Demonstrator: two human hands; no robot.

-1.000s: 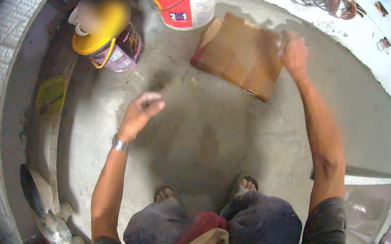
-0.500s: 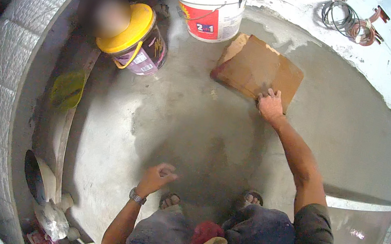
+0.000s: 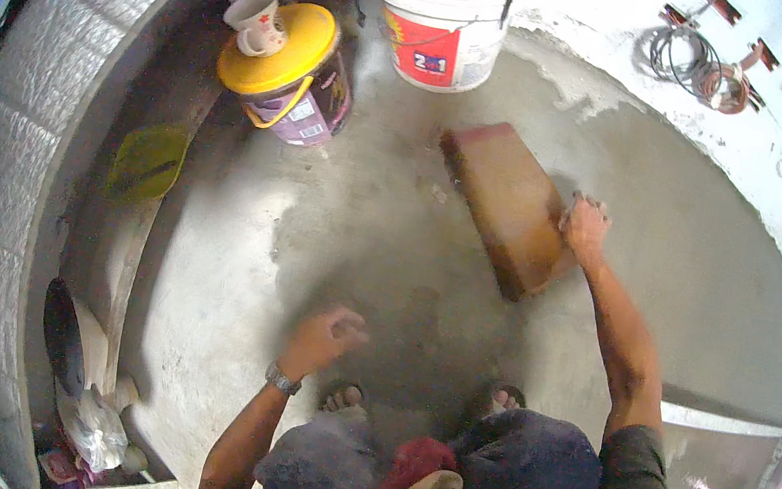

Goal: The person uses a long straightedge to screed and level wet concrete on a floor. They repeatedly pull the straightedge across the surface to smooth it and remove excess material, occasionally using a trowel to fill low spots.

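Observation:
A brown piece of cardboard [image 3: 510, 207], blurred along its edges, is tilted above the damp grey floor in front of me. My right hand [image 3: 585, 223] grips its right edge with curled fingers. Low and left of the middle, my left hand [image 3: 327, 336] hangs above the floor beside my left foot, with a watch on the wrist. Its fingers are loosely bent, slightly smeared by motion, and nothing shows between them.
A white bucket [image 3: 487, 41] with grey contents stands at the back. Left of it, a cup [image 3: 261, 21] rests on a yellow-lidded bucket [image 3: 305, 39]. A yellow-green scoop-like thing [image 3: 149, 160] lies by the left wall. Coiled wires [image 3: 723, 87] hang from the right wall.
The cardboard has turned clockwise and swung nearer to me, its near end now lower in view. My right hand moved a little right with it. My left hand shifted slightly.

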